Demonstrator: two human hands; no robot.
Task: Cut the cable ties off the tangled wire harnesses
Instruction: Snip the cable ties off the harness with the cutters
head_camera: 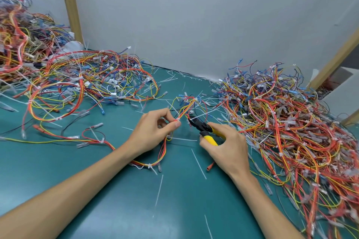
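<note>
My left hand (155,130) pinches a red, yellow and orange wire harness (187,106) at a white cable tie (177,119), just above the green table. My right hand (225,148) grips yellow-handled cutters (206,129). Their black jaws (192,120) point left, a short gap to the right of the pinched tie, with a loose white tie strip lying across them. The harness fans out beyond my fingers to blue and clear connectors, and its other end loops back under my left wrist.
Tangled harness heaps lie at the left (77,83) and right (291,132), with a taller pile at far left (17,31). Cut white tie strips (199,163) litter the green mat (116,190). A grey wall with wooden posts stands behind.
</note>
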